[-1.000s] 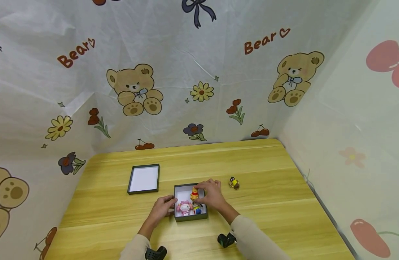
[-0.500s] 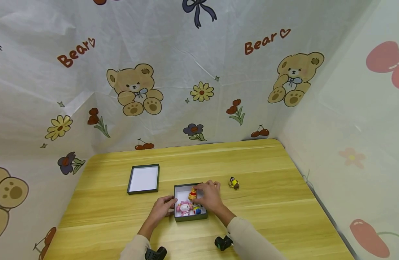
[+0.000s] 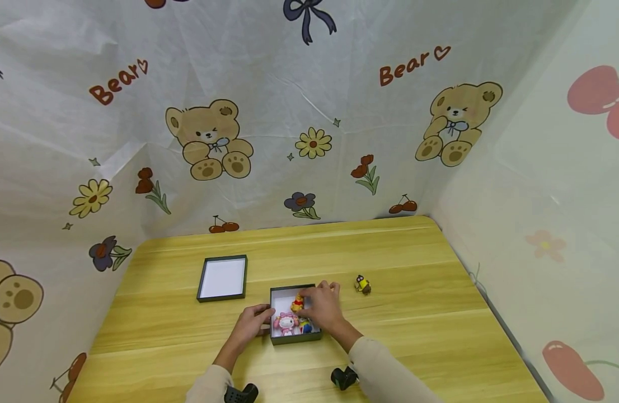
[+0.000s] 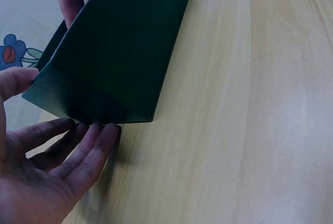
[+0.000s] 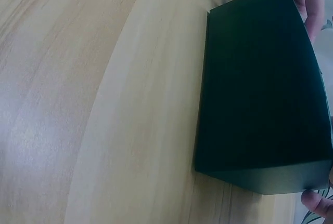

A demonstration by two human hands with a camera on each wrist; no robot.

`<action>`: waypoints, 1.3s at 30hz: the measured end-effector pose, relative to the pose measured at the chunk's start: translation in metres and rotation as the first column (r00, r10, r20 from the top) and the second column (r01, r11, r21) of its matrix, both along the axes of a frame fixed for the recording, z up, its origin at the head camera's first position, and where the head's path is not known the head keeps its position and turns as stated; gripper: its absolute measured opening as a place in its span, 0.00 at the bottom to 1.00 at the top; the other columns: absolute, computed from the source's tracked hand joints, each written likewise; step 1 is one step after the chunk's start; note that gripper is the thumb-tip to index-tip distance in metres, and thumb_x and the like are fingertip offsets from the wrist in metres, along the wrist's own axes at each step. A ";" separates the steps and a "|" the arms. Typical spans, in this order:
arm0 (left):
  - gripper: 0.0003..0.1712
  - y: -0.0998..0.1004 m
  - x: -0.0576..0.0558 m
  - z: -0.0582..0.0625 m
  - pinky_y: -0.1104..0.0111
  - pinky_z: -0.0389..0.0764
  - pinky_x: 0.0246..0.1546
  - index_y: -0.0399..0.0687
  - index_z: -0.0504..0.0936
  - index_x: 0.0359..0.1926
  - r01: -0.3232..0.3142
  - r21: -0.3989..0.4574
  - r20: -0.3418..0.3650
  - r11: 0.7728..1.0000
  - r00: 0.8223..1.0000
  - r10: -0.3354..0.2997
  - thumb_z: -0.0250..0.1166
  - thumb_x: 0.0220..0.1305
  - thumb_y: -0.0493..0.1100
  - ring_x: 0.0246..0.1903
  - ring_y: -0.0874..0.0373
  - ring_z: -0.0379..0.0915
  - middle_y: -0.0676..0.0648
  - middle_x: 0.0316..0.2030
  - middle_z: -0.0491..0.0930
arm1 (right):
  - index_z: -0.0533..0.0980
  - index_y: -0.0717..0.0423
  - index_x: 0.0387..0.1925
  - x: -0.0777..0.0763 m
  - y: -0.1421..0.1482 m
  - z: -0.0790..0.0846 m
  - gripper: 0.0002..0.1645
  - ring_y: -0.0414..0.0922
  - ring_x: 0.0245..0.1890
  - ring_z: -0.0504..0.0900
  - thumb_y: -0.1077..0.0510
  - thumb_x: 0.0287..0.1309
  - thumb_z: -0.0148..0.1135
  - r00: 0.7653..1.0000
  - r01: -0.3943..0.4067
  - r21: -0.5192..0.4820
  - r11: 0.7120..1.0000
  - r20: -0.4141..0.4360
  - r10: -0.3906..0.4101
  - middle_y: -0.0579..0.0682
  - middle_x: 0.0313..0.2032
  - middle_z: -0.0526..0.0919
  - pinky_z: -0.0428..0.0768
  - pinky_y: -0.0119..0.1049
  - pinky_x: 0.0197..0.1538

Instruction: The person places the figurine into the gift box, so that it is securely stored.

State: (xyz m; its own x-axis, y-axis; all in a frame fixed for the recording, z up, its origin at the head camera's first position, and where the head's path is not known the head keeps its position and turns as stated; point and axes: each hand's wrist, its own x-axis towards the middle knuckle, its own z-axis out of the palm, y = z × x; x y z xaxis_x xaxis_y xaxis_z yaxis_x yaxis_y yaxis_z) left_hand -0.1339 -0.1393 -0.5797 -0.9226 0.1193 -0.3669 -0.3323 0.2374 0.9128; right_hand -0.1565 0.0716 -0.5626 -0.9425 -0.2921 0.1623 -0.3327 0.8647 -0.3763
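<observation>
A dark green box (image 3: 295, 339) with a white inside stands uncovered on the table. My left hand (image 3: 251, 323) holds its left side; in the left wrist view the thumb lies at the rim and the other fingertips press the outer wall. Inside, my right hand (image 3: 326, 307) pinches a small yellow bear figurine in a red top (image 3: 296, 304) between thumb and fingers. A pink-and-white figurine (image 3: 286, 323) lies at the box's front left. Beside it is a figurine with blue and yellow parts (image 3: 305, 326). The box wall (image 5: 260, 94) hides the figurines in both wrist views.
The box lid (image 3: 222, 278), white inside with a dark rim, lies at the back left on the wooden table (image 3: 415, 313). A small yellow-and-brown figurine (image 3: 362, 284) lies right of the box. A printed cloth (image 3: 269, 84) hangs behind the table.
My right hand has shifted slightly left and towards me with the bear figurine, which now sits nearer the middle of the box. The left hand and the box have stayed put.
</observation>
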 end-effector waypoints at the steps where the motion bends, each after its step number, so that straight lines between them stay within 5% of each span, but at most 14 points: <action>1: 0.31 0.000 0.000 0.000 0.61 0.83 0.40 0.23 0.68 0.61 0.000 0.000 0.000 1.000 1.000 0.000 0.58 0.69 0.47 0.41 0.53 0.78 0.37 0.45 0.80 | 0.86 0.45 0.41 0.000 0.000 0.000 0.25 0.43 0.35 0.70 0.41 0.38 0.78 1.000 0.000 0.011 1.000 0.002 0.000 0.39 0.35 0.86 0.61 0.53 0.50; 10: 0.31 0.000 0.000 0.002 0.60 0.83 0.41 0.22 0.67 0.61 -0.001 0.001 0.002 1.000 1.000 0.001 0.57 0.70 0.47 0.41 0.54 0.77 0.37 0.45 0.79 | 0.87 0.45 0.35 0.001 -0.002 0.003 0.21 0.45 0.36 0.73 0.40 0.40 0.77 1.000 0.004 0.075 0.997 0.017 -0.005 0.39 0.35 0.87 0.62 0.53 0.48; 14: 0.28 0.002 0.005 0.018 0.58 0.83 0.42 0.20 0.67 0.60 0.006 0.014 0.003 1.000 1.000 -0.006 0.55 0.70 0.43 0.41 0.52 0.77 0.35 0.44 0.79 | 0.86 0.46 0.35 0.001 -0.002 0.004 0.20 0.45 0.37 0.74 0.41 0.40 0.77 1.000 -0.005 0.072 0.997 0.030 0.003 0.40 0.35 0.86 0.62 0.52 0.49; 21: 0.30 0.002 0.004 0.014 0.59 0.83 0.41 0.21 0.68 0.60 0.010 0.003 -0.011 1.000 1.000 -0.010 0.57 0.70 0.45 0.41 0.53 0.77 0.37 0.44 0.79 | 0.86 0.47 0.35 0.001 -0.001 0.005 0.20 0.46 0.37 0.74 0.41 0.42 0.76 0.999 -0.015 0.074 0.997 0.045 0.012 0.41 0.36 0.86 0.62 0.53 0.49; 27: 0.27 0.006 0.012 0.040 0.57 0.82 0.43 0.19 0.68 0.59 0.019 0.010 -0.011 1.000 1.000 -0.019 0.55 0.70 0.41 0.41 0.52 0.77 0.34 0.45 0.79 | 0.86 0.46 0.35 0.000 -0.001 0.004 0.18 0.46 0.37 0.75 0.42 0.43 0.76 0.999 -0.025 0.085 0.996 0.039 0.022 0.41 0.35 0.86 0.62 0.54 0.50; 39: 0.27 0.006 0.011 0.036 0.56 0.82 0.43 0.20 0.67 0.59 0.003 0.015 -0.007 1.000 1.000 -0.003 0.54 0.71 0.42 0.41 0.52 0.77 0.34 0.45 0.79 | 0.86 0.47 0.36 -0.001 0.005 0.013 0.20 0.47 0.39 0.76 0.40 0.44 0.75 0.998 -0.056 0.078 0.995 0.038 0.053 0.41 0.35 0.86 0.62 0.57 0.54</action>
